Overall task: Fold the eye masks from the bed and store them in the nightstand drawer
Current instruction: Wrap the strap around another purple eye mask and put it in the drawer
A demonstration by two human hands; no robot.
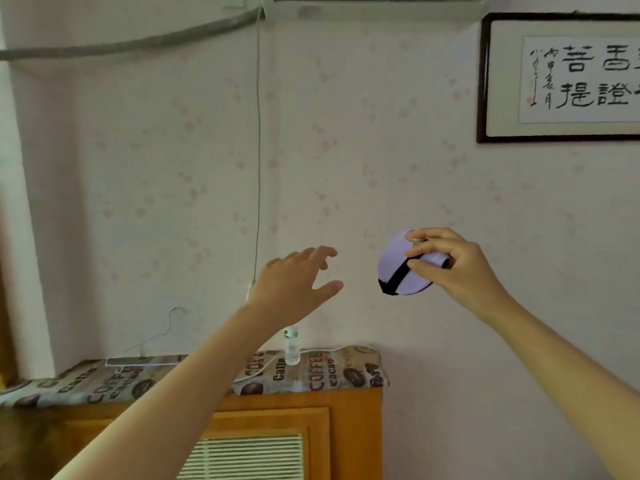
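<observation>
A folded lilac eye mask (398,271) with a black strap across it is held up in front of the wall, at right of centre. My right hand (450,268) is shut on it, pinching its upper right edge between thumb and fingers. My left hand (298,282) is raised to the left of the mask, a short gap away, with its fingers spread and nothing in it. The bed and the nightstand drawer are not in view.
A wooden cabinet (353,431) with a slatted panel stands below, topped by a coffee-print cloth (325,372). On it are a small clear bottle (291,346), a white cable and a wire hanger (152,337). A framed calligraphy picture (568,77) hangs at the upper right.
</observation>
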